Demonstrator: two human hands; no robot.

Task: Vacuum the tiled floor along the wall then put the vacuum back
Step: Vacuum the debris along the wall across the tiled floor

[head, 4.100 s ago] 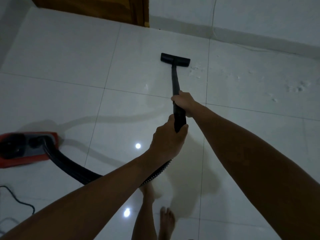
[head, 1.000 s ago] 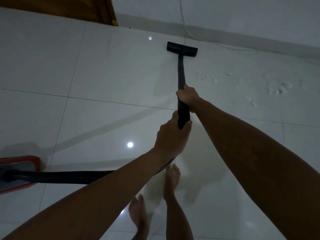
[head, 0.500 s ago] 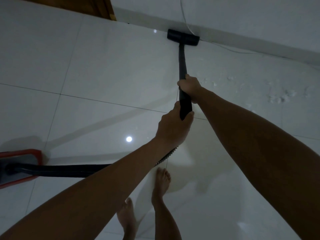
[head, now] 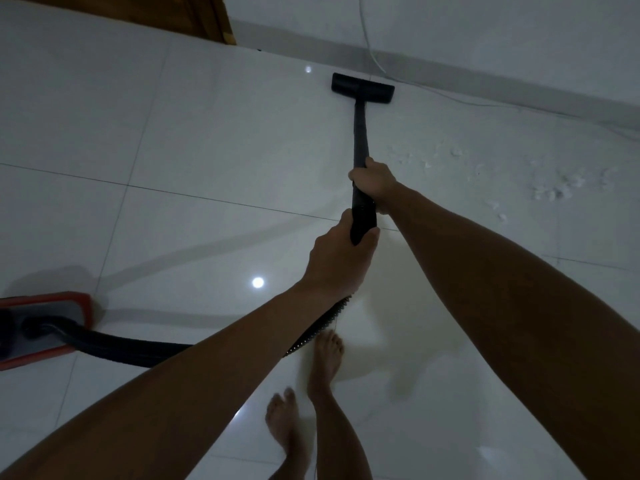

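Note:
A black vacuum wand runs from my hands to its flat floor head, which sits on the white tiled floor a little short of the wall's skirting. My right hand grips the wand further down. My left hand grips the wand's near end, where the ribbed black hose joins. The hose leads left to the red vacuum body at the left edge. White crumbs lie scattered on the tiles right of the wand.
A wooden door frame stands at the top left. A thin white cable hangs down the wall and trails right along the skirting. My bare feet stand just behind the hose.
The floor head has pulled back from the skirting towards me. Both hands keep their grip on the wand. The vacuum body shows more at the left edge.

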